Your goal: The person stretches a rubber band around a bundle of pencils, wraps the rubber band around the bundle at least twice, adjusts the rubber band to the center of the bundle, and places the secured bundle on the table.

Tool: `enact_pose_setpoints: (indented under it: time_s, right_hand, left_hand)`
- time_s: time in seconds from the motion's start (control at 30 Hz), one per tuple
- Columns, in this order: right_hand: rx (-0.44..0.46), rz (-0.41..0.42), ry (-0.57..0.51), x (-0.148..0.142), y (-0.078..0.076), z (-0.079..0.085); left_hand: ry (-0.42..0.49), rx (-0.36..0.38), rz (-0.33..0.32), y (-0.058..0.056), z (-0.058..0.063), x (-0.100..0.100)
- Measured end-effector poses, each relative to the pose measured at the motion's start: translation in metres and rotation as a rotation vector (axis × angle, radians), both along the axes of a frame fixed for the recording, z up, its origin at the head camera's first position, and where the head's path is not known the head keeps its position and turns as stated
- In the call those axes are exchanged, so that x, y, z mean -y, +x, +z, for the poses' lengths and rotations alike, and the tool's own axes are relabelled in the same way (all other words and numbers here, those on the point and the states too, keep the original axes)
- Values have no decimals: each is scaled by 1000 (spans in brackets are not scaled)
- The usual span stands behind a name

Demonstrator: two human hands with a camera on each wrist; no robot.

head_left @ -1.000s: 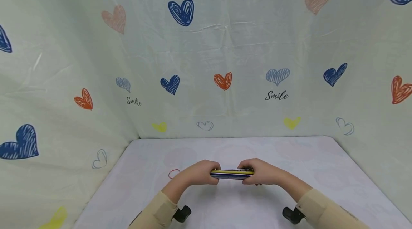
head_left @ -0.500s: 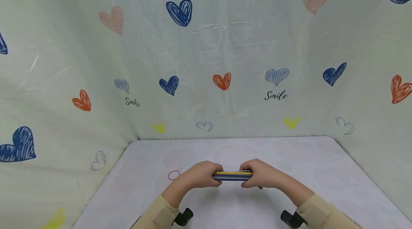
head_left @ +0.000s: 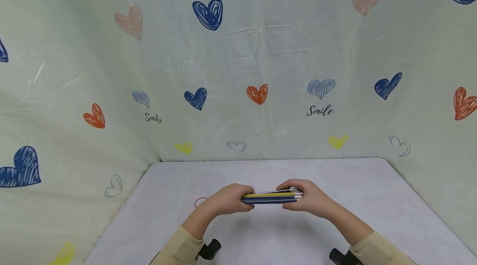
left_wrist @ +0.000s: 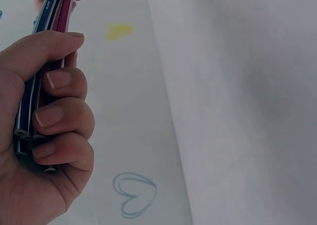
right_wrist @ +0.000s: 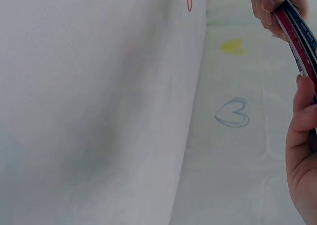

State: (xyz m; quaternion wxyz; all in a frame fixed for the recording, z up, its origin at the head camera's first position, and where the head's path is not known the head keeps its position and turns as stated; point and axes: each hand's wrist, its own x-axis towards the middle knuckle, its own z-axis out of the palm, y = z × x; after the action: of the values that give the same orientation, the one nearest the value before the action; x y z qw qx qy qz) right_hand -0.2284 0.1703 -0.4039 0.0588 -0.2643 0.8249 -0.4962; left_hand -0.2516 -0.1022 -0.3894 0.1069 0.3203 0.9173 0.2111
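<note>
A bundle of several pencils (head_left: 267, 198), mostly dark blue with a yellow one on top, lies level between my two hands above the table in the head view. My left hand (head_left: 232, 198) grips its left end; in the left wrist view the fingers (left_wrist: 64, 116) curl round the pencils (left_wrist: 58, 9), whose tips sit inside the palm. At the other end, my right hand (head_left: 311, 198) holds the bundle with fingers over the top and thumb below. Silvery ferrules show at that end. Red sides of the pencils (right_wrist: 292, 31) appear in the right wrist view.
A thin red ring, like a rubber band (head_left: 199, 201), lies on the white table (head_left: 335, 182) beside my left forearm, partly covered by it. Behind the table hangs a pale curtain (head_left: 283, 49) printed with hearts. Each wrist carries a black camera (head_left: 210, 249).
My right hand has shifted slightly right and up, uncovering the ferruled ends of the pencils. The left hand has moved slightly left and up, and the bundle is slightly tilted now.
</note>
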Motion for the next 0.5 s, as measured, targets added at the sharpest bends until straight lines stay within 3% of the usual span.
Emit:
enact_pose_setpoints:
  time_s: [0.23,0.5]
  right_hand:
    - [-42,-51,-169,3,1,-7]
    - [-82,-85,-279,11,5,-7]
  left_hand:
    - [63,32,7,-1,5,2]
    - [9,-4,-3,2,13,-5]
